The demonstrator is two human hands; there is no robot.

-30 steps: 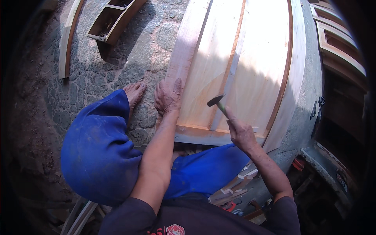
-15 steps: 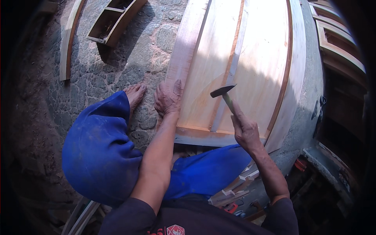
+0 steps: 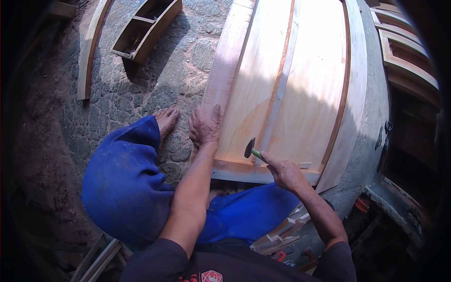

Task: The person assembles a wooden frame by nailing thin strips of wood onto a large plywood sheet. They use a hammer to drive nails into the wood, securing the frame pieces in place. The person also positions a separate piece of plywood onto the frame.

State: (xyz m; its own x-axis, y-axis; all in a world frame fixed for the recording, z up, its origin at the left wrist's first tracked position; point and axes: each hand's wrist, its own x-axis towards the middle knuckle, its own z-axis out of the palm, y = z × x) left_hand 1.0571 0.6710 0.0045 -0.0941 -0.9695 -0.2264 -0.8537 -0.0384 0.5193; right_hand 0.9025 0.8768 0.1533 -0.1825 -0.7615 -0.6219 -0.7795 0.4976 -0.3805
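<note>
Low in the middle of the frame, the right hand [image 3: 286, 175] is closed around the green handle of a hammer [image 3: 256, 153], whose dark head stands near the foot of the centre strip [image 3: 277, 91] on a framed wooden panel [image 3: 237, 136]; whether the head touches the wood cannot be told. Left of centre, the left hand [image 3: 205, 126] lies bent over the panel's left stile [image 3: 221, 70], thumb along the top; its fingertips are hidden, so how far closed it is, or whether it grips, cannot be told. The panel runs from the top edge down to its bottom rail [image 3: 239, 170], the upper part in bright sun. A small pale strip [image 3: 304, 165] lies by the rail's right end. At upper left, a long board [image 3: 88, 61] and a divided wooden box [image 3: 162, 27] rest on stone paving [image 3: 202, 54]; wooden frames [image 3: 411, 54] are at upper right.
</note>
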